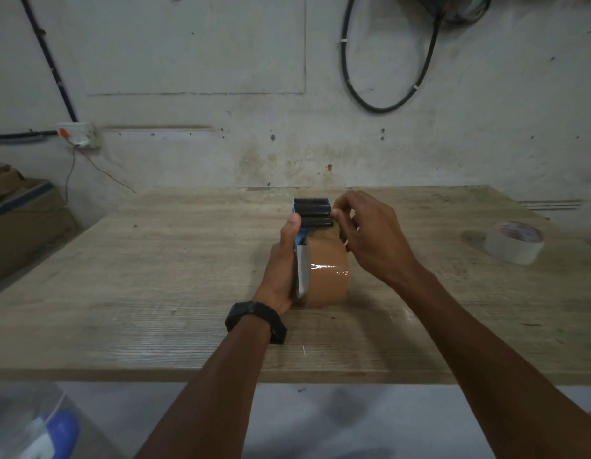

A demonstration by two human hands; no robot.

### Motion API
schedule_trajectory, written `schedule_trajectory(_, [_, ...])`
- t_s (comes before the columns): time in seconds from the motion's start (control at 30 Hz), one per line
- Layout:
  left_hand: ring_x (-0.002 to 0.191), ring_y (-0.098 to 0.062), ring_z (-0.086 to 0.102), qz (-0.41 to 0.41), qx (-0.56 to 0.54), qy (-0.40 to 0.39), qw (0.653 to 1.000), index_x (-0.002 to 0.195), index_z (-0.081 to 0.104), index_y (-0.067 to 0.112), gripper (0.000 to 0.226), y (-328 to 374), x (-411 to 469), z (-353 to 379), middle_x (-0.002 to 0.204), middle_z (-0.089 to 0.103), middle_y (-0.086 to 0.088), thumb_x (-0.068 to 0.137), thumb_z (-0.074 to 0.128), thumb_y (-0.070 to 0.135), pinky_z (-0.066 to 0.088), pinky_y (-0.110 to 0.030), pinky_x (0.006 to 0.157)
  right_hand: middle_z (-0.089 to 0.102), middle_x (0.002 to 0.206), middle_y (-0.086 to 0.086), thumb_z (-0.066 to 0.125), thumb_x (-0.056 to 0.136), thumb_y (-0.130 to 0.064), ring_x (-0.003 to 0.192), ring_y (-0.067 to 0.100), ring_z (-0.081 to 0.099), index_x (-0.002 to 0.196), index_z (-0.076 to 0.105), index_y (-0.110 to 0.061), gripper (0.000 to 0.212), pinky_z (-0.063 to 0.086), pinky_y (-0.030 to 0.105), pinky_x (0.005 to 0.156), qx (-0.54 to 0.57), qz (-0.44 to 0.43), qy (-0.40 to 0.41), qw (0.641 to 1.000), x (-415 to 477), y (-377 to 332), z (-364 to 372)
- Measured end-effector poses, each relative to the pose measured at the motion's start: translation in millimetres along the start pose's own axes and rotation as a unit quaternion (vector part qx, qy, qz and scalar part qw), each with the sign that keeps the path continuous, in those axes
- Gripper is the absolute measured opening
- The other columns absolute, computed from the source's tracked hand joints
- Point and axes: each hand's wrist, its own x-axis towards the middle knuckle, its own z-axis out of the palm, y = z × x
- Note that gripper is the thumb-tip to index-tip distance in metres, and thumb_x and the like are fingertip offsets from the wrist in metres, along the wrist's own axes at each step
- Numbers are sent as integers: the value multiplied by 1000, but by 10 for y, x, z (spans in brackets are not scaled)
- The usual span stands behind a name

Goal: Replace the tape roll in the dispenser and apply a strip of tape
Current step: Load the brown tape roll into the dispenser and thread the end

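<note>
Head view: a person works at a wooden desk [155,293] set against a bare wall.
Dispenser: the dispenser [312,210], blue frame with black rollers and a toothed blade at the far end, is held above the middle of the desk, blade pointing away from the person.
Roll: a brown roll [327,273] already sits on the dispenser's hub, its near side glossy.
Left hand: the left hand [282,263] is wrapped around the dispenser's left side from below, thumb laid along the frame; a black watch [254,321] is on the wrist.
Right hand: the right hand [370,233] reaches in from the right, its fingertips [337,213] pressed together at the black rollers' right edge; whether a tape end lies between them is too small to tell.
Spare roll: a pale roll [514,241] lies flat on the desk, well apart to the right, untouched.
Done: judged from the layout, the roll change itself is complete, the brown roll being seated.
In hand: the step appears to be threading the tape end through the rollers toward the blade.
Left: no strip of tape is visible anywhere on the desk, so drawing out, applying and cutting a strip seem to lie ahead.
Caution: the sticky end may fold back on itself or cling to the rollers.
</note>
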Motion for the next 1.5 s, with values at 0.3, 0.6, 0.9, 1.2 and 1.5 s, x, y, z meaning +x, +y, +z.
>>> schedule_trajectory(0.3, [80,-27,67,4,-21,2,1000,104,77,20,85,-35,52,-13,90,72,-12,52,71,87,49,-44,85,52,96,-2,55,103,-13,82,13,51,106,63,-4,13,38,26,71,-66,-55,-44,995,84,-81,-126])
schedule_trajectory(0.6, [109,-40,65,-10,3,20,1000,128,67,18,101,-7,2,41,120,69,-23,55,68,88,46,-62,105,52,94,-1,53,103,-14,82,14,50,106,63,-4,14,36,25,70,-81,-56,-63,993,165,-111,-160])
schedule_trajectory(0.9, [74,-19,70,-5,-40,-37,998,119,66,15,65,26,-22,-2,85,73,-6,84,47,67,56,-34,69,63,85,-4,62,99,-13,71,9,58,100,70,-9,9,43,12,63,-5,-16,-33,999,201,-60,-134])
schedule_trajectory(1.2, [85,-25,70,-5,-32,-28,999,130,61,14,84,21,-49,-16,99,72,-12,73,57,75,54,-41,82,73,112,6,62,99,-3,90,3,62,121,71,-11,25,44,9,81,2,-115,-60,992,156,-29,-328])
schedule_trajectory(1.5, [87,-26,72,-8,-28,-29,999,136,59,17,100,3,-31,2,104,73,-13,61,71,81,54,-43,82,75,110,14,73,86,-1,96,29,67,113,75,-8,28,57,42,78,-280,-316,-195,885,373,-152,-450])
